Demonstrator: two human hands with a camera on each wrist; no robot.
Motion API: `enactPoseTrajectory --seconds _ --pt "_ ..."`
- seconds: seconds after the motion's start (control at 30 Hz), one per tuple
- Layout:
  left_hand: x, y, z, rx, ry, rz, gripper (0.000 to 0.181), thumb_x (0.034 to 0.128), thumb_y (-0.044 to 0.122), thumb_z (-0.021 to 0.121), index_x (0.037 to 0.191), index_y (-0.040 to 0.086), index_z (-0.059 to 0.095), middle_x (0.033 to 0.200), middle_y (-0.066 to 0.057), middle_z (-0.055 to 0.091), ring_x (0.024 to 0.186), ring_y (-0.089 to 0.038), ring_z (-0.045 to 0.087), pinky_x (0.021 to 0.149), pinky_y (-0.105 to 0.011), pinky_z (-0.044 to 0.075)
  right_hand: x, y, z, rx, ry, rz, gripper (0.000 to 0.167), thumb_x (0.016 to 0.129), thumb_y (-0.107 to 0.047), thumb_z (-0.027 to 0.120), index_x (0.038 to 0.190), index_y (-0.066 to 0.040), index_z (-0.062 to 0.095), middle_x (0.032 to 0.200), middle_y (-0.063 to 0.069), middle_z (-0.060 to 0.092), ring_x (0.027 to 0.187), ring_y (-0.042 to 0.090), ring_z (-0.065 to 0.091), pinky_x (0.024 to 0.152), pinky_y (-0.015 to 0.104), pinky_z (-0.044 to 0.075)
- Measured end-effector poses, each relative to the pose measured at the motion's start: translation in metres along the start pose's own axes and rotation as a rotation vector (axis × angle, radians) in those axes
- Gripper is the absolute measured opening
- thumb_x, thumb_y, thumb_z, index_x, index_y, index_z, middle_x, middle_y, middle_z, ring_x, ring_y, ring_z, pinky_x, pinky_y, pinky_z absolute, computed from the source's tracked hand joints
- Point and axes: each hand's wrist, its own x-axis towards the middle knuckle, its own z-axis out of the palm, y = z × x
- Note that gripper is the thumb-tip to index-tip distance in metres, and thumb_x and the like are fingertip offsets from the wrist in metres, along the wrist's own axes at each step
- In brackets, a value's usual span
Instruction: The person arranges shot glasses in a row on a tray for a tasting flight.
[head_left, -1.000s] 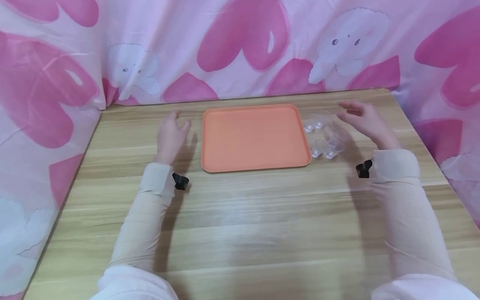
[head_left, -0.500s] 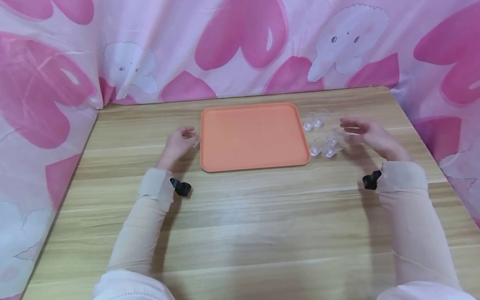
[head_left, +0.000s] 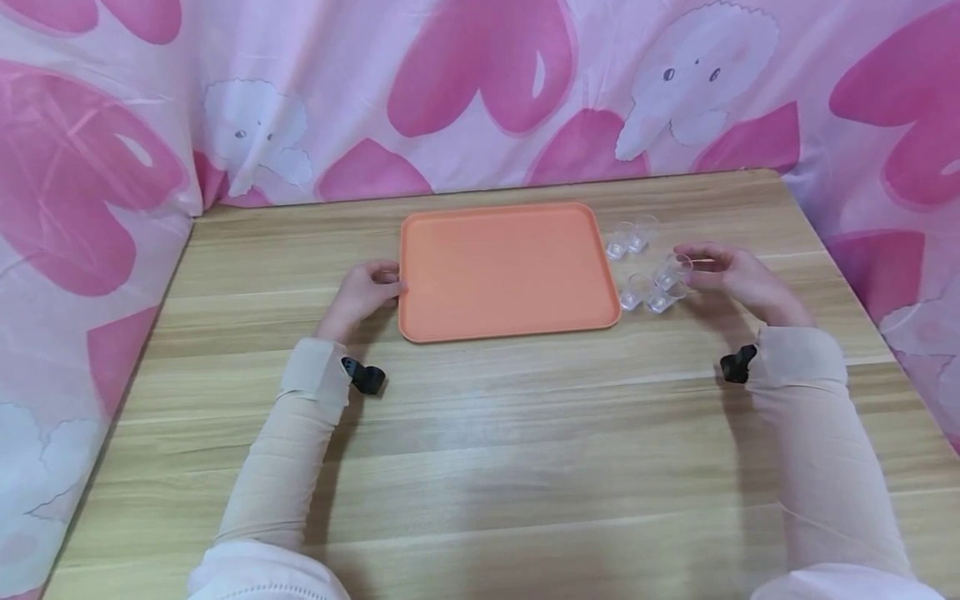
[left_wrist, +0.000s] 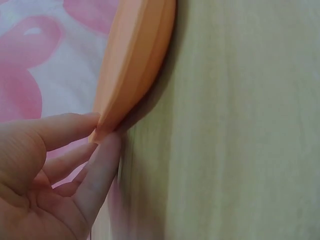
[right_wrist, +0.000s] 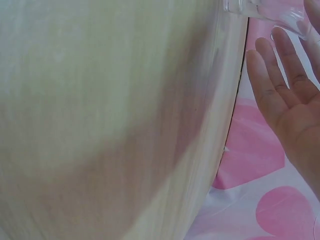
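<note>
On the table lies an orange rectangular tray (head_left: 510,275). My left hand (head_left: 365,292) is at its left edge; in the left wrist view the thumb and forefinger pinch the tray's rim (left_wrist: 132,65). Several small clear plastic cups (head_left: 630,293) stand right of the tray, in a nearer and a farther cluster. My right hand (head_left: 746,283) is beside the rightmost clear cup (head_left: 678,268), fingers extended towards it. In the right wrist view the fingers look loosely straight near a cup (right_wrist: 272,12), partly cut off at the top; whether they touch it is hard to tell.
The wood-grain table (head_left: 480,467) reaches towards me in front of the tray. A pink curtain (head_left: 480,92) with hearts and white characters hangs behind the table and along both sides. Black wrist cameras (head_left: 364,377) sit on both cuffs.
My left hand has come down and rightward to the tray's left edge and now pinches it. The right hand has lowered beside the near cups. Tray and cups stay in place.
</note>
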Motion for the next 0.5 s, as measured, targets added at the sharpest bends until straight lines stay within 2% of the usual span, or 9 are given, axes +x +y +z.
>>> enactPoseTrajectory --seconds 0.23,0.5 --pt "0.0014 0.0003 0.0011 -0.012 -0.007 -0.015 0.046 0.0951 0.006 0.054 0.138 -0.005 0.043 0.128 -0.025 0.055 0.102 -0.024 0.059 0.080 -0.020 0.059 0.0002 0.0018 0.0030 0.039 0.054 -0.013 0.034 0.093 -0.018 0.063 0.125 -0.019 0.052 0.098 -0.032 0.059 0.092 -0.017 0.055 0.077 0.005 0.048" --pt "0.0017 0.0020 0.0027 -0.044 -0.010 -0.046 0.045 0.0958 0.006 0.054 0.139 -0.003 0.043 0.129 -0.024 0.055 0.098 -0.018 0.060 0.080 -0.018 0.059 -0.0029 -0.0065 -0.0014 0.000 0.179 -0.007 0.038 0.092 -0.032 0.063 0.125 -0.018 0.051 0.101 -0.029 0.054 0.094 -0.016 0.050 0.077 0.003 0.042"
